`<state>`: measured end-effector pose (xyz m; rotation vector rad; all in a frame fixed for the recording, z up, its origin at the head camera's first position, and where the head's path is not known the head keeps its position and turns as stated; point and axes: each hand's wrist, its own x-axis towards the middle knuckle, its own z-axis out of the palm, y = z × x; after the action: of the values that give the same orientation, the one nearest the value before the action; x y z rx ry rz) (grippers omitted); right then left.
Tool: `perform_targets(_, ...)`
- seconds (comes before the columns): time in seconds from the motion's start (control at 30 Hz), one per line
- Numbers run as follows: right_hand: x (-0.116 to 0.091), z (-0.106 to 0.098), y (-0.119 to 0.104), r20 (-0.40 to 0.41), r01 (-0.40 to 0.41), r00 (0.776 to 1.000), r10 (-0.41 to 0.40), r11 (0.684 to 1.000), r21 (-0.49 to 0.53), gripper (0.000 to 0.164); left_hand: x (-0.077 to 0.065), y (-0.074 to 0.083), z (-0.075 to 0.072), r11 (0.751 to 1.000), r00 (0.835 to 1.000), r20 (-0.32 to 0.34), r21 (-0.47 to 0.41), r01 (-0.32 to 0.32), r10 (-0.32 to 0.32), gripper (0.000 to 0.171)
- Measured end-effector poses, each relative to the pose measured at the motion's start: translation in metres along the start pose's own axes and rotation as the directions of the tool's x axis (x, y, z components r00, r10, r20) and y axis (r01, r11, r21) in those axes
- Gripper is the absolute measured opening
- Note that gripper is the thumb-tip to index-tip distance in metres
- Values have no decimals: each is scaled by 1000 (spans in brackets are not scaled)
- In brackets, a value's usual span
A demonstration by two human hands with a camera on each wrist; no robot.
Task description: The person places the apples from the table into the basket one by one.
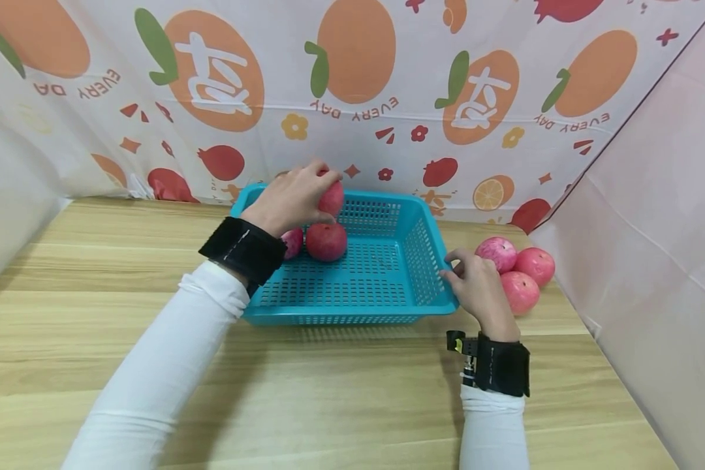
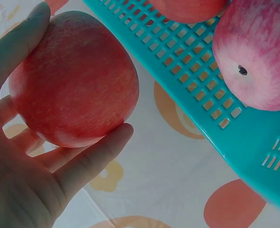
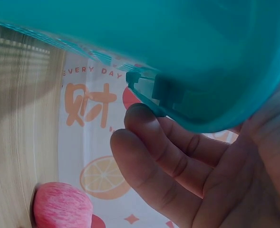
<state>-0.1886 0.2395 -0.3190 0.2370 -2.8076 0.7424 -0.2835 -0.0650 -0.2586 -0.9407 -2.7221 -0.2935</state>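
Note:
My left hand (image 1: 290, 201) grips a red apple (image 1: 331, 198) over the back left part of a blue-green plastic basket (image 1: 352, 314). In the left wrist view the thumb and fingers spread round this apple (image 2: 75, 80), beside the perforated basket wall (image 2: 197, 78). Inside the basket lie a red apple (image 1: 326, 242) and a streaky pink apple (image 1: 292, 243), the latter partly hidden by my wrist. My right hand (image 1: 478, 285) holds the basket's right rim, with curled fingers (image 3: 154, 178) under its edge in the right wrist view.
Three pinkish apples, one streaked (image 1: 496, 253) and two redder ones, a rear apple (image 1: 535, 266) and a front apple (image 1: 519, 293), sit on the wooden table (image 1: 352, 398) just right of my right hand. A fruit-printed cloth (image 1: 352, 143) hangs close behind the basket.

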Motion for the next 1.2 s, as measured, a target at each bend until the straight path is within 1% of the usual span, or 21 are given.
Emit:
perform_targets(0.07,0,0,0,1,2,1000,-2,1000,-2,28,1,1,1,1000,1000,1,5,-1,1,70)
perform_targets(0.3,1,0,0,4,-6,1000,6,1000,3,27,5,5,3,999,999,31,-38,18,-17,71)
perform_targets(0.43,1,0,0,3,-2,1000,2,1000,1,27,6,8,7,999,999,46,-35,-3,5,71)
perform_targets(0.5,1,0,1,4,2,1000,-2,1000,0,27,6,8,8,1000,999,49,-24,-21,22,70)
perform_targets(0.67,1,-1,0,0,4,1000,-4,1000,-1,27,8,11,11,998,998,44,39,-46,44,69)
perform_targets(0.97,1,-1,0,-2,6,1000,-6,1000,-2,28,10,12,15,991,996,81,122,-55,46,71)
perform_targets(1.13,2,0,1,-4,4,1000,-4,1000,-3,28,11,15,17,987,993,92,136,-80,68,71)
perform_targets(1.2,2,0,1,-3,3,1000,-3,1000,-3,28,12,17,17,988,993,93,128,-83,72,71)
